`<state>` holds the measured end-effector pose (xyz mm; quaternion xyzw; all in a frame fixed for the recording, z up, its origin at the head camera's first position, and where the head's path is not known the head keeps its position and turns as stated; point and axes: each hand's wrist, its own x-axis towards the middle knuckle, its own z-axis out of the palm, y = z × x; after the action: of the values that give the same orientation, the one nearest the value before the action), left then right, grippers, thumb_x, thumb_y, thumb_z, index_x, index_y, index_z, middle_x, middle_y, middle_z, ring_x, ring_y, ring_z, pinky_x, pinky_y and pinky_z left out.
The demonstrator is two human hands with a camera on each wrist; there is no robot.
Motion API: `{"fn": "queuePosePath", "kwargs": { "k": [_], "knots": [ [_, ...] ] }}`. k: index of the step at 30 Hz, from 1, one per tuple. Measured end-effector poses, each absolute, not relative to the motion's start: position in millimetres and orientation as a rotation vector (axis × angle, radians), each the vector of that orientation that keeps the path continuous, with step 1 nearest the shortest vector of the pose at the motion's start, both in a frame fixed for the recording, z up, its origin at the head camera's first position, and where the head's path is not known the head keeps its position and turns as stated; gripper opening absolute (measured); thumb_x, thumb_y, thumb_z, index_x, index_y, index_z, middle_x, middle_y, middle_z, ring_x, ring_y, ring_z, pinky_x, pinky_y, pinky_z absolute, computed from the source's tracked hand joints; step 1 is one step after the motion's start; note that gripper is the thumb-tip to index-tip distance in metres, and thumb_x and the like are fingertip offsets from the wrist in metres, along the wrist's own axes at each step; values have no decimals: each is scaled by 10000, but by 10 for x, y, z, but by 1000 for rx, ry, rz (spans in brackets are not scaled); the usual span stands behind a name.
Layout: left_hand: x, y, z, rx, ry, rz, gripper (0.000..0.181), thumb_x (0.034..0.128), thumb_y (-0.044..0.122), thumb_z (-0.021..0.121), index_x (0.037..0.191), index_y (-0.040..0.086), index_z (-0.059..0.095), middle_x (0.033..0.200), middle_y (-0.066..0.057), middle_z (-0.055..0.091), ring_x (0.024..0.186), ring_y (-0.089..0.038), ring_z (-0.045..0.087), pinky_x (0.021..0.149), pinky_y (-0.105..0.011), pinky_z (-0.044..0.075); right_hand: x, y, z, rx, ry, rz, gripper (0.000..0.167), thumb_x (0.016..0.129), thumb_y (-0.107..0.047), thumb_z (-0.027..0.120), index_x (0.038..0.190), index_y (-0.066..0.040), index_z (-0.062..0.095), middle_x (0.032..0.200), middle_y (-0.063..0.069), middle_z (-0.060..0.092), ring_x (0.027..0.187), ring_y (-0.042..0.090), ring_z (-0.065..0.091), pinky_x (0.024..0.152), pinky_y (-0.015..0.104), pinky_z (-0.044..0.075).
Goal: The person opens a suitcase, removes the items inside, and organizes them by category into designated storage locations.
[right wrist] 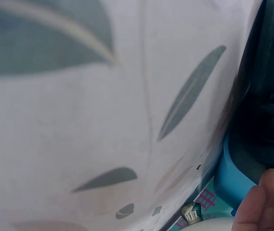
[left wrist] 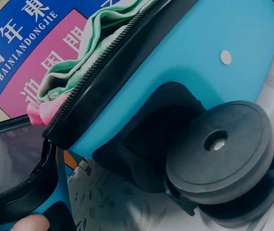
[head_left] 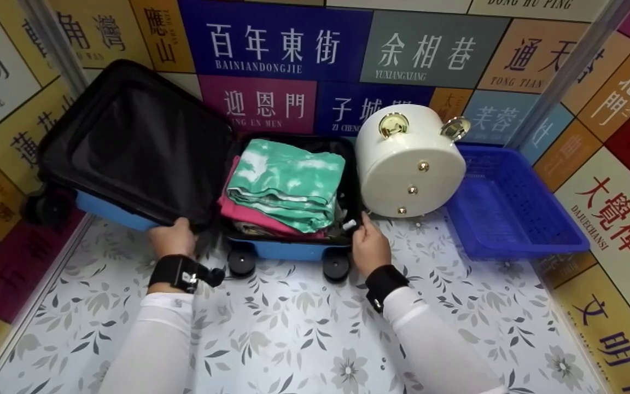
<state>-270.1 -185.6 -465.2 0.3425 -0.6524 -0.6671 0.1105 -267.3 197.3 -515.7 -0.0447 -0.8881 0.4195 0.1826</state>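
Observation:
A blue suitcase (head_left: 285, 250) with a black lining lies spread wide on the floor, its wheels toward me. My left hand (head_left: 171, 239) grips the near edge of the raised lid (head_left: 145, 131); one fingertip (left wrist: 31, 223) shows there in the left wrist view. At the near right corner of the packed half, my right hand (head_left: 372, 247) holds the side, its fingers (right wrist: 270, 185) against the blue shell in the right wrist view. A folded green-and-white tie-dye cloth (head_left: 290, 169) lies inside on a pink cloth (head_left: 255, 218). Items underneath are mostly hidden.
Right of the suitcase stands a round white case (head_left: 383, 186) with gold ears and studs. Beside it is a blue plastic basket (head_left: 531, 251). Panels with Chinese lettering (head_left: 276, 41) wall in the back and sides. Leaf-patterned covering (head_left: 293, 328) lies beneath everything.

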Motion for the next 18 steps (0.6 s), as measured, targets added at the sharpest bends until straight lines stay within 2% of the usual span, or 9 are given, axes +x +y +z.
{"fn": "queuePosePath", "kwargs": {
  "k": [2, 5, 7, 13, 18],
  "knots": [
    [-2711, -1862, -4646, 985, -1878, -1997, 576, 1027, 200, 531, 1533, -42, 398, 1390, -185, 594, 972, -259, 675, 869, -339, 593, -2670, 1973, -5157, -125, -2504, 1182, 517, 1027, -143, 444, 1518, -19, 550, 1496, 230, 595, 1285, 424, 643, 1042, 552, 529],
    [-2722, -1867, -4633, 978, -1838, -2040, 542, 1030, 181, 534, 1514, -44, 440, 1395, -170, 598, 978, -246, 694, 886, -334, 601, -2664, 1975, -5157, -126, -2504, 1178, 514, 1030, -141, 443, 1515, -11, 549, 1493, 237, 594, 1281, 429, 643, 1040, 557, 528],
    [-2727, -1874, -4634, 975, -1836, -2039, 516, 1027, 176, 535, 1486, -55, 478, 1385, -172, 610, 941, -223, 718, 833, -295, 609, -2661, 1976, -5155, -124, -2506, 1179, 514, 1032, -143, 440, 1516, -6, 545, 1494, 240, 591, 1281, 427, 643, 1042, 556, 527],
    [-2720, -1901, -4625, 995, -1904, -1985, 532, 1027, 227, 532, 1460, -80, 501, 1339, -208, 637, 614, -102, 697, 614, -212, 568, -2661, 1971, -5150, -109, -2493, 1183, 507, 1035, -147, 449, 1511, -6, 553, 1483, 235, 602, 1316, 424, 624, 1057, 551, 524],
    [-2704, -1921, -4617, 1003, -1934, -1996, 570, 1031, 263, 520, 1488, -74, 472, 1414, -219, 607, 550, -47, 660, 601, -213, 576, -2656, 1977, -5144, -120, -2493, 1189, 506, 1034, -150, 456, 1513, -23, 556, 1485, 225, 603, 1251, 426, 661, 1029, 551, 535]
  ]
}}
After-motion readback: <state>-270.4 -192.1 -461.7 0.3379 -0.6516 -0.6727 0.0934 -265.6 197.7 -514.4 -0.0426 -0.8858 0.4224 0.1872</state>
